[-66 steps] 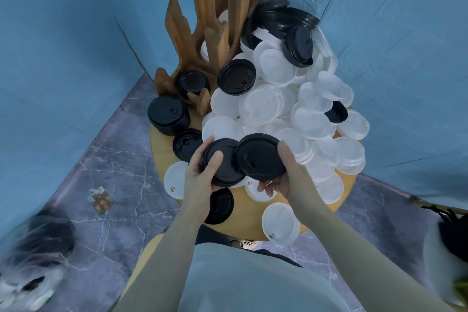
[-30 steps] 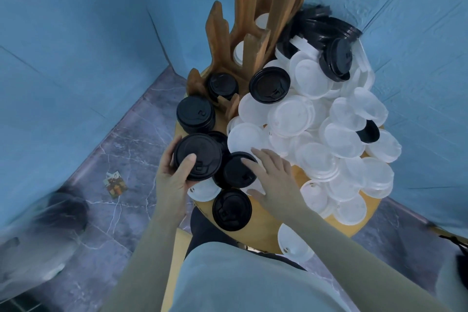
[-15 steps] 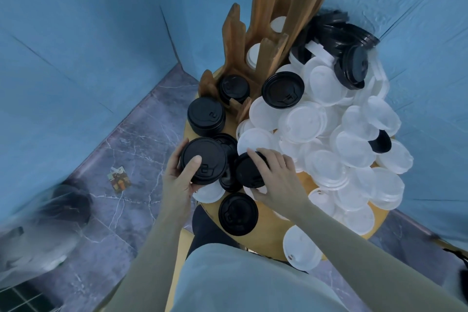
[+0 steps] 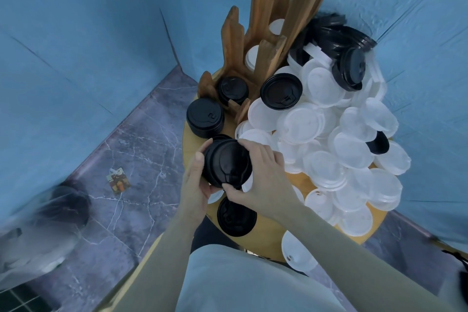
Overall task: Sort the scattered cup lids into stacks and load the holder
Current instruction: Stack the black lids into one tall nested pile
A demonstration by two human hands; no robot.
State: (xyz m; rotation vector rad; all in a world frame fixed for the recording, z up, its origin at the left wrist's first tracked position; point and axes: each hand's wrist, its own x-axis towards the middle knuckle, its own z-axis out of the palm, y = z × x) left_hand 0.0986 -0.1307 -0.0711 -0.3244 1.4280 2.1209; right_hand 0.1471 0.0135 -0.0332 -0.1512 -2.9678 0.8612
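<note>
A small stack of black lids (image 4: 226, 162) sits between both hands above the round wooden table (image 4: 268, 229). My left hand (image 4: 196, 185) grips its left and lower edge. My right hand (image 4: 260, 172) curls over its right side, thumb under the rim. A taller stack of black lids (image 4: 205, 118) stands behind it. The wooden holder (image 4: 266, 40) rises at the back, with black lids (image 4: 232, 88) in its front slot and white lids (image 4: 253, 57) in a slot behind. A heap of white lids (image 4: 329, 139) covers the table's right half.
A single black lid (image 4: 236, 218) lies near the table's front edge, a white one (image 4: 298, 252) overhangs it. More black lids (image 4: 336, 40) pile at the back right. Blue walls close in on both sides. A small card (image 4: 117, 180) lies on the marble floor.
My right hand picked up the black lid it was touching and brought it onto the lids in my left hand; both hands now hold one stack together.
</note>
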